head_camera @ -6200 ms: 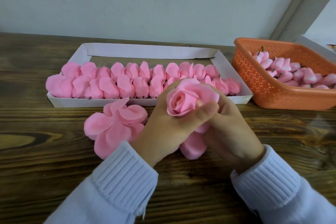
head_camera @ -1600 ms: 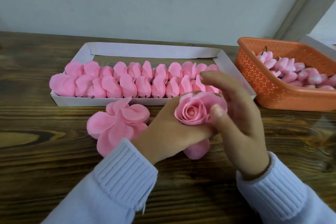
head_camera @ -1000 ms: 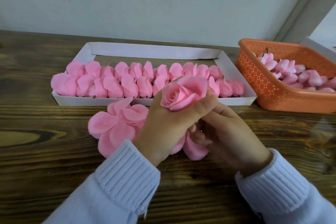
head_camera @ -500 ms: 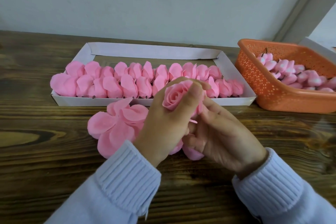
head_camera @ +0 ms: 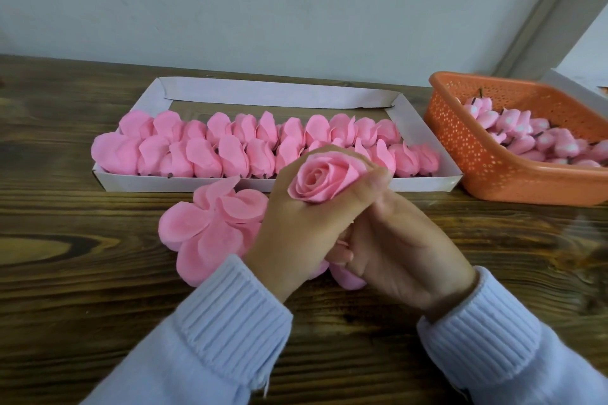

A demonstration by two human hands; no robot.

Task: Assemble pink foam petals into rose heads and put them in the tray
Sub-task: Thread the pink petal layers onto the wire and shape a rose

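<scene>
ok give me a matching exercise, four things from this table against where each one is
1. rose head
2. loose petals
3. white tray
4. orange basket

a. far right of the table
b. gripped in the left hand
c. lying flat on the table, spread open
d. middle of the table's far side

Pairs: 1-b, 2-c, 3-d, 4-a

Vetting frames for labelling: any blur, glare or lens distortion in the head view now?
Head view: soft, even light, no glare, only faint shadows on the table. The rose in the left hand is sharp; the sleeves look slightly soft. Wide-angle bend bows the tray edges; faint smudge at right.
</scene>
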